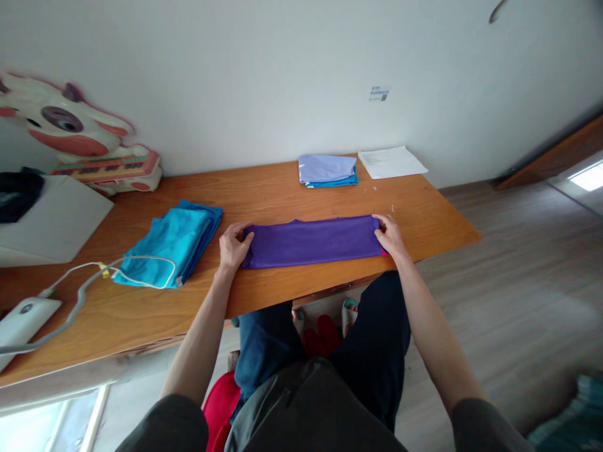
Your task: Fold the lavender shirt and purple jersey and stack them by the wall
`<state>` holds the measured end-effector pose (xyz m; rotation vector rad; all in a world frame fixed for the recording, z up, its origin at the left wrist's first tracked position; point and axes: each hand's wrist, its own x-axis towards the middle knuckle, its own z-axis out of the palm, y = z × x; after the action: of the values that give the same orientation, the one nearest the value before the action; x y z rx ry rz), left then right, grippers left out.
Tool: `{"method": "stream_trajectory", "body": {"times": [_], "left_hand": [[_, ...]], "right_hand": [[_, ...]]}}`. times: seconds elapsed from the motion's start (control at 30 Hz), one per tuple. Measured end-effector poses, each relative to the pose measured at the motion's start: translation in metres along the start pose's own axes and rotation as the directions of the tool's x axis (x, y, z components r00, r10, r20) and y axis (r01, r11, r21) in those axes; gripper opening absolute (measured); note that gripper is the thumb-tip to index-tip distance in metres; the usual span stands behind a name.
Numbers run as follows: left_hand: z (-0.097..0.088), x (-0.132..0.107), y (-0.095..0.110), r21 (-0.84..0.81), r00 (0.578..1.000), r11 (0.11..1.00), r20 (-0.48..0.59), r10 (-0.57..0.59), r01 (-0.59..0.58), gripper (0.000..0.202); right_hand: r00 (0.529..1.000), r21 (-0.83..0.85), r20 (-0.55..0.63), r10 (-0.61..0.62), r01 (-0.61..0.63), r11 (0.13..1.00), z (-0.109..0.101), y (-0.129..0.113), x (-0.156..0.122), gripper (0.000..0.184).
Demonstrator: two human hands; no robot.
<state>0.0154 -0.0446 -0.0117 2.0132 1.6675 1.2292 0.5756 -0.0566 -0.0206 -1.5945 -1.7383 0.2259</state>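
A purple cloth (pixel 313 242), folded into a long flat strip, lies near the front edge of the wooden table. My left hand (pixel 235 245) pinches its left end between thumb and fingers. At the opposite end, my right hand (pixel 388 234) grips the cloth the same way, and a bit of pink shows beside it. Left of my left hand is a loose stack of blue folded cloth (pixel 176 235). Behind the purple strip sits a smaller folded pile, with a lavender cloth (pixel 326 168) over a blue one.
White paper (pixel 391 162) lies at the table's back right. A cow-shaped toy keyboard (pixel 108 166) and a white box (pixel 61 220) stand at left. A white power bank (pixel 29 323) has a cable (pixel 80 301) running over the blue stack. The wall borders the table's back.
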Motion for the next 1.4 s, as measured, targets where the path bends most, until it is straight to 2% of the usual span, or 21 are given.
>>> {"method": "stream_trajectory", "body": {"times": [0.17, 0.3, 0.5, 0.7, 0.9, 1.1, 1.23, 1.4], "left_hand": [[0.0, 0.0, 0.003, 0.026, 0.999, 0.999, 0.042, 0.017, -0.018, 0.042], [0.001, 0.001, 0.004, 0.034, 1.0, 0.999, 0.024, 0.0, -0.001, 0.044], [0.002, 0.001, 0.002, 0.03, 1.0, 1.0, -0.017, 0.007, -0.007, 0.04], [0.004, -0.001, -0.001, 0.032, 0.998, 0.998, 0.017, 0.054, -0.054, 0.032], [0.006, -0.001, -0.003, 0.053, 0.998, 0.997, 0.04, 0.051, -0.053, 0.034], [0.008, -0.002, 0.0, 0.105, 0.993, 0.993, 0.111, 0.035, -0.047, 0.036], [0.009, -0.001, -0.001, 0.095, 0.994, 0.994, 0.1, 0.045, -0.055, 0.036], [0.002, 0.002, 0.004, 0.123, 0.997, 0.992, 0.08, 0.008, -0.018, 0.035]], "right_hand": [[1.0, -0.08, 0.016, -0.019, 0.021, 0.997, 0.001, -0.001, 0.001, 0.065], [0.999, -0.133, 0.031, -0.023, 0.027, 0.991, 0.0, -0.002, 0.0, 0.064], [0.999, -0.201, 0.049, -0.019, 0.029, 0.979, 0.0, -0.006, 0.0, 0.064], [0.998, -0.284, 0.068, 0.013, 0.007, 0.959, 0.001, -0.014, 0.0, 0.055], [0.997, -0.295, 0.078, 0.005, 0.019, 0.955, -0.001, -0.023, -0.001, 0.052], [0.997, -0.3, 0.073, 0.007, 0.016, 0.954, 0.0, -0.023, -0.002, 0.051], [0.996, -0.279, 0.084, 0.007, 0.017, 0.96, -0.001, -0.026, -0.003, 0.05], [0.998, -0.272, 0.033, -0.044, 0.051, 0.961, -0.015, -0.049, -0.008, 0.049]]}}
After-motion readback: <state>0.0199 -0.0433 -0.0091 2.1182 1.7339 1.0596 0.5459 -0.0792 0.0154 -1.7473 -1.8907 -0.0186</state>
